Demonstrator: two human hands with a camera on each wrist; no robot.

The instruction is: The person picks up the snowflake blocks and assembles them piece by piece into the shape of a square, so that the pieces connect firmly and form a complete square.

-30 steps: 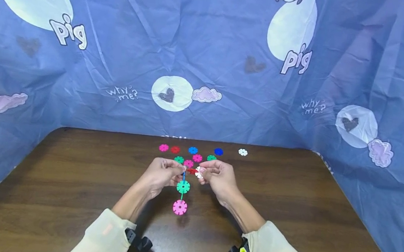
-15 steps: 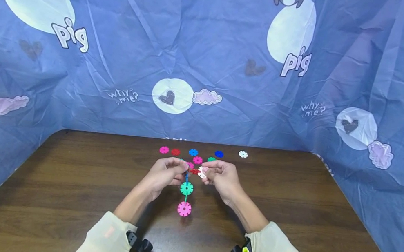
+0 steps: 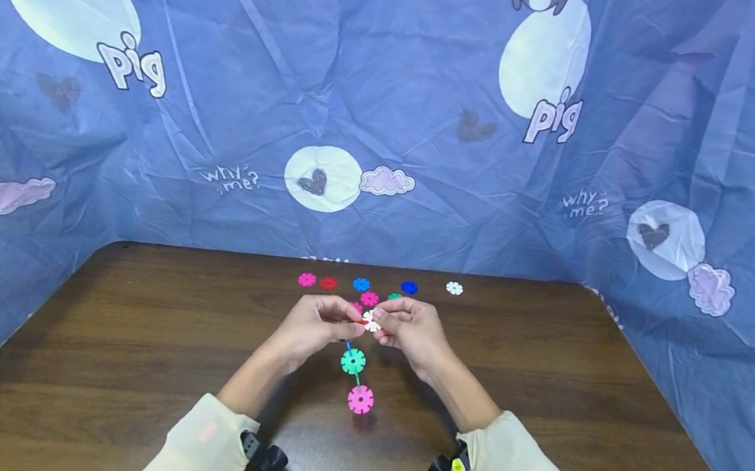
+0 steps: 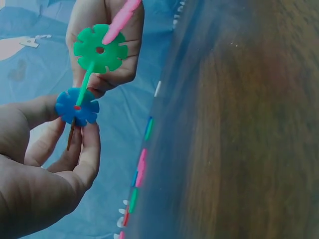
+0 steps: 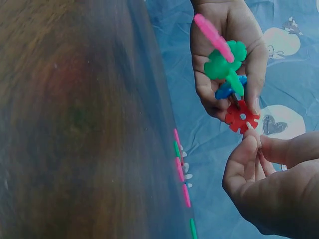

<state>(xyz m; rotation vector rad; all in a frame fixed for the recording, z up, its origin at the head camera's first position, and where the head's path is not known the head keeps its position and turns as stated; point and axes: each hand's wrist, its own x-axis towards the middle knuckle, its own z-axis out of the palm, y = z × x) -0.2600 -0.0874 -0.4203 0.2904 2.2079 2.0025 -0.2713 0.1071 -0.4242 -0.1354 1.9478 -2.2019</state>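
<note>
My left hand (image 3: 315,332) pinches the upper end of a chain of notched plastic snowflake discs. A green disc (image 3: 353,361) and a pink disc (image 3: 361,399) dangle below it in the head view. Between the left fingers in the left wrist view sits a blue disc (image 4: 77,107), with a thin brownish piece (image 4: 71,135) seen edge-on beneath. The right wrist view shows a red disc (image 5: 242,117) at the left fingertips. My right hand (image 3: 417,336) pinches a white disc (image 3: 371,321) against the red one; whether their slots interlock, I cannot tell.
Several loose discs lie flat along the brown table's (image 3: 153,335) far side, among them a red (image 3: 329,283), a light blue (image 3: 361,284), a dark blue (image 3: 409,288) and a white disc (image 3: 454,288). A blue printed cloth (image 3: 390,114) hangs behind and beside the table.
My left hand has shifted right, its fingers now at the red disc. The hands are closer together, and the dangling chain has swung right and tilted. The right hand has moved little.
</note>
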